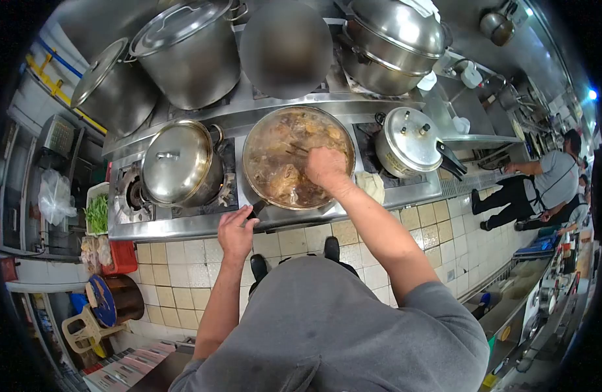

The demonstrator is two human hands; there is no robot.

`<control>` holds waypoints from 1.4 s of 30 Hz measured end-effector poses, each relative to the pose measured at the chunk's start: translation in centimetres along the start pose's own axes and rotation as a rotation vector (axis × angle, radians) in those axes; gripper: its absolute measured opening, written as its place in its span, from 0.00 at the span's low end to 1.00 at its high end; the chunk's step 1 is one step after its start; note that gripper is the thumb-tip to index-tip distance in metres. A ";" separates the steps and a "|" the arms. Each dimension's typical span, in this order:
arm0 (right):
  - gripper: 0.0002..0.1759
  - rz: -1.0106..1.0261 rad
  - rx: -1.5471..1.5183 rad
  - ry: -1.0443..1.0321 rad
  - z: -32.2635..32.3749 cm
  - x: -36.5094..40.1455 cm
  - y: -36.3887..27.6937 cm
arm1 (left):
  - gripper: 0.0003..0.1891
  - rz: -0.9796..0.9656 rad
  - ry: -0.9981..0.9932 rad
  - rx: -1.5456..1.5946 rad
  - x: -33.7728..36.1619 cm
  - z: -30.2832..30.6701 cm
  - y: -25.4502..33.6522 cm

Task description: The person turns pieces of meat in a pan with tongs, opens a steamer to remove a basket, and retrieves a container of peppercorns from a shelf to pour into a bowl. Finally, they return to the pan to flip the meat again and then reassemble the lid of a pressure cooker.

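Note:
A wide round pan (251,183) on the stove holds brown, bubbling liquid with pieces of food (289,178) in it. Over its right half is my right hand (326,166), fingers closed round a dark, pronged utensil (296,150) that reaches into the food. My left hand (236,232) is at the stove's front edge, beside the pan's dark handle (256,208), with its fingers apart. A folded cloth (369,187) lies just right of the pan.
A lidded pot (178,163) stands left of the pan, a pressure cooker (409,140) right. Large stockpots (187,65) and a stacked steamer (392,52) stand behind. Greens (97,213) fill a container at left. Co-workers (552,183) stand far right.

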State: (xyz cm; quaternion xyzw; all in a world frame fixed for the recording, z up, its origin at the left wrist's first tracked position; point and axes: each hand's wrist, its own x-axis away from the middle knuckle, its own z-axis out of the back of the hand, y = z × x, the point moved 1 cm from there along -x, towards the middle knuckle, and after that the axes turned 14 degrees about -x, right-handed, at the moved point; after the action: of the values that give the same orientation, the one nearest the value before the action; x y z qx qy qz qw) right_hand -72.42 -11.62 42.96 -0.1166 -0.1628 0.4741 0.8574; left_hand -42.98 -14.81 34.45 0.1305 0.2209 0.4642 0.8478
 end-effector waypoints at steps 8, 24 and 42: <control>0.15 0.051 0.055 0.040 4.2 -7.1 -2.3 | 0.20 -0.012 0.023 -0.017 0.1 -0.1 -0.1; 0.18 -0.018 -0.007 0.047 4.1 -11.2 -4.9 | 0.21 -0.028 0.041 0.006 0.5 -0.8 -0.7; 0.18 -0.060 0.031 0.009 2.8 -6.3 2.2 | 0.20 -0.032 -0.025 -0.030 -0.1 0.5 0.2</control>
State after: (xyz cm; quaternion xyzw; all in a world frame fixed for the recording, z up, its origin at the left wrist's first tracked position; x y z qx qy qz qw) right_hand -78.33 -15.71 43.73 -0.1008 -0.1549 0.4502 0.8736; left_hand -42.93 -14.78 34.98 0.1200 0.2057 0.4520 0.8596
